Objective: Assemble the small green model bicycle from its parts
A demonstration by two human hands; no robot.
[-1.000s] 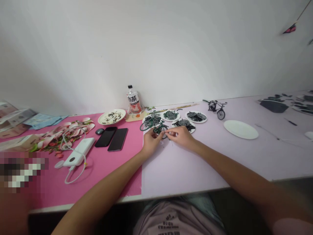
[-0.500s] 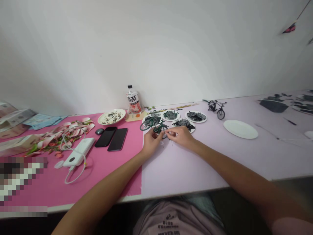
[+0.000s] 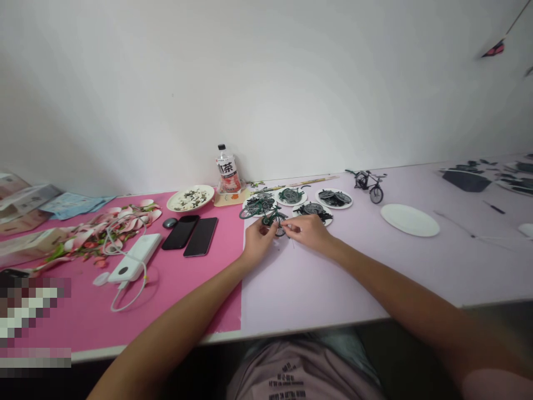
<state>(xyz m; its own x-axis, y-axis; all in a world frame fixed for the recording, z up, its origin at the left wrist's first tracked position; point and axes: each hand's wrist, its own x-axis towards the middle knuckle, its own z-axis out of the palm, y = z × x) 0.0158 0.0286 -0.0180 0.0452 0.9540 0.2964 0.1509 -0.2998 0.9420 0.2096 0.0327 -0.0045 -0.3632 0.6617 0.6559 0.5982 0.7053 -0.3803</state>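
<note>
A small dark green model bicycle [image 3: 272, 215] is held just over the near side of the plates. My left hand [image 3: 259, 238] grips it low near its front wheel [image 3: 280, 224], with thumb and fingers closed. From the right, my right hand [image 3: 307, 229] pinches at the hub side of that same wheel; whether a tiny part sits between its fingertips is too small to make out. Close behind the hands are plates of grey wheels [image 3: 333, 198], green frames [image 3: 290, 195] and black parts [image 3: 312, 209]. Farther right stands another model bicycle [image 3: 370, 185], dark and upright.
An oval white plate [image 3: 410, 220] lies to the right, beside a thin screwdriver-like tool [image 3: 494, 207]. On the left are two phones [image 3: 200, 236], a white power bank [image 3: 135, 258] with a cable, pink petals [image 3: 125, 222] and a bowl [image 3: 190, 206]. A drink bottle [image 3: 229, 172] stands near the wall.
Both hands stay almost in place at the front wheel, with only slight finger movement. The bicycle has shifted very little.
</note>
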